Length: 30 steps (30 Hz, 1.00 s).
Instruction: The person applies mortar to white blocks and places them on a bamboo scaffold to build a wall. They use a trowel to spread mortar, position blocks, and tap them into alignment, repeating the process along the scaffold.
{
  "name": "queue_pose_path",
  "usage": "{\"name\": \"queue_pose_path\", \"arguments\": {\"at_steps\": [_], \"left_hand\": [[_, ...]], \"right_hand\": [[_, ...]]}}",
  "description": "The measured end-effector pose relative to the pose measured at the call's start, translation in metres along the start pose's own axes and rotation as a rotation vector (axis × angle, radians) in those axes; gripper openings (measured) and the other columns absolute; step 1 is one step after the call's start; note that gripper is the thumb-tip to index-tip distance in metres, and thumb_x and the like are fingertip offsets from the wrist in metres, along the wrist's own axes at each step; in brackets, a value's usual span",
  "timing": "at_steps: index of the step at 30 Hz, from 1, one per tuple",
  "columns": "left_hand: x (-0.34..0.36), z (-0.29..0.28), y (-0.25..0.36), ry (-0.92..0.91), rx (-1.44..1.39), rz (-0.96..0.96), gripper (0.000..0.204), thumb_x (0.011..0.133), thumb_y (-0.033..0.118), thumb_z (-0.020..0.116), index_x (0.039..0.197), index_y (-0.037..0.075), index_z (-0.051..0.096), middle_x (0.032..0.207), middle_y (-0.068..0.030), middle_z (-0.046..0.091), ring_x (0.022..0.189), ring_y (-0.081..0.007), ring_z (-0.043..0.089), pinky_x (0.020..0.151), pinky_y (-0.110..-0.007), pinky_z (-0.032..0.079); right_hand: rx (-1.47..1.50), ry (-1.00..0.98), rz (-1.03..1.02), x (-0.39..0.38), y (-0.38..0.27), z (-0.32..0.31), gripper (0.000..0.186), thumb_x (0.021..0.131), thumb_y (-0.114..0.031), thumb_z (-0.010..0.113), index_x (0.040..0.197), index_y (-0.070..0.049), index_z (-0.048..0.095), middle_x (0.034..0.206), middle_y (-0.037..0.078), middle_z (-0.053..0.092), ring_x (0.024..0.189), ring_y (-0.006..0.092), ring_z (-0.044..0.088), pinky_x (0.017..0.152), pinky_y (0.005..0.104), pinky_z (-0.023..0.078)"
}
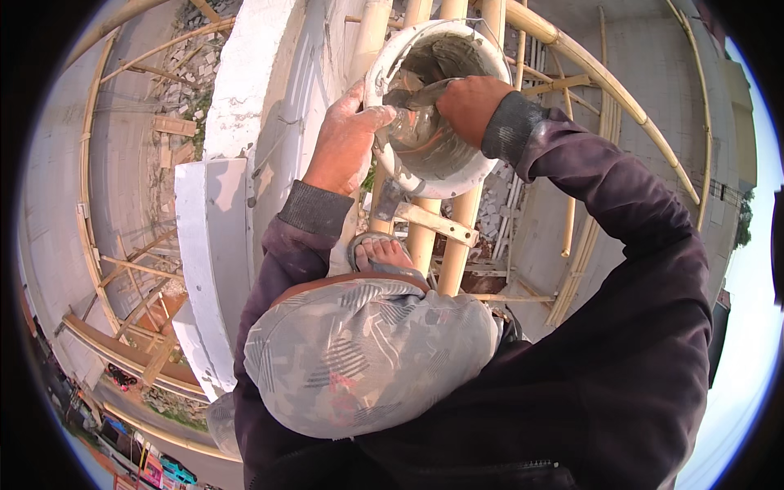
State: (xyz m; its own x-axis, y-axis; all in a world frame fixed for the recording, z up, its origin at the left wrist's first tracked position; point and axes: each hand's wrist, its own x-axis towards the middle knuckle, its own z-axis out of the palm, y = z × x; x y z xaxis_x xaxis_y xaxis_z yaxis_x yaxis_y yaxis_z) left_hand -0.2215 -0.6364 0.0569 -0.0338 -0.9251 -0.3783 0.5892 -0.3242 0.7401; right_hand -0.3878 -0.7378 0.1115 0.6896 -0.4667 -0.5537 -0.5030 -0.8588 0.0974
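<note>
A white bucket (495, 59) smeared inside with wet grey mortar (445, 155) stands tilted over the bamboo poles in front of me. My left hand (347, 139) grips its left rim, thumb over the edge. Inside the bucket's mouth, my right hand (474, 108) is closed around a trowel, whose handle the fingers hide. The mortar-coated trowel blade (418, 98) points left toward the rim by my left thumb. Just below the bucket, a short pale strip with holes (441, 224) lies across the poles, a grey flat piece at its left end.
Bamboo poles (422, 237) run under the bucket, with my sandalled foot (382, 253) beside them. A white wall edge (245, 82) rises on the left. Rubble (184, 98) and more bamboo scaffolding (86, 196) show far below. A long pole (608, 77) slants at the right.
</note>
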Motion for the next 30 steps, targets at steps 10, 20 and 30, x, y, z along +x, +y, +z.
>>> {"name": "queue_pose_path", "arguments": {"at_steps": [10,20,30], "left_hand": [[0.003,-0.009,-0.006,-0.051,-0.045,-0.034,0.055,0.093,0.001,0.056,0.144,-0.001,0.037,0.139,-0.0132,0.049,0.127,-0.0230,0.049,0.111,-0.039,0.037],[-0.002,-0.013,0.000,-0.089,0.042,-0.063,0.056,0.096,0.010,0.059,0.145,0.001,0.034,0.140,-0.0115,0.048,0.128,-0.0227,0.048,0.110,-0.040,0.038],[-0.013,-0.017,-0.006,-0.034,0.143,-0.036,0.057,0.090,0.006,0.062,0.142,0.000,0.039,0.136,-0.0120,0.050,0.124,-0.0215,0.050,0.107,-0.038,0.040]], "right_hand": [[0.463,-0.085,0.013,0.007,0.054,0.026,0.019,0.072,-0.014,0.073,0.081,0.002,0.068,0.079,0.017,0.068,0.075,0.0332,0.070,0.063,0.0419,0.057],[1.556,-0.153,0.390,-0.045,0.029,0.064,0.031,0.085,-0.023,0.062,0.069,0.003,0.062,0.055,0.009,0.056,0.044,0.0192,0.056,0.043,0.0356,0.048],[1.129,0.307,0.684,-0.022,-0.018,0.087,0.036,0.084,-0.026,0.063,0.077,0.009,0.067,0.059,0.021,0.063,0.062,0.0344,0.069,0.062,0.0427,0.055]]}}
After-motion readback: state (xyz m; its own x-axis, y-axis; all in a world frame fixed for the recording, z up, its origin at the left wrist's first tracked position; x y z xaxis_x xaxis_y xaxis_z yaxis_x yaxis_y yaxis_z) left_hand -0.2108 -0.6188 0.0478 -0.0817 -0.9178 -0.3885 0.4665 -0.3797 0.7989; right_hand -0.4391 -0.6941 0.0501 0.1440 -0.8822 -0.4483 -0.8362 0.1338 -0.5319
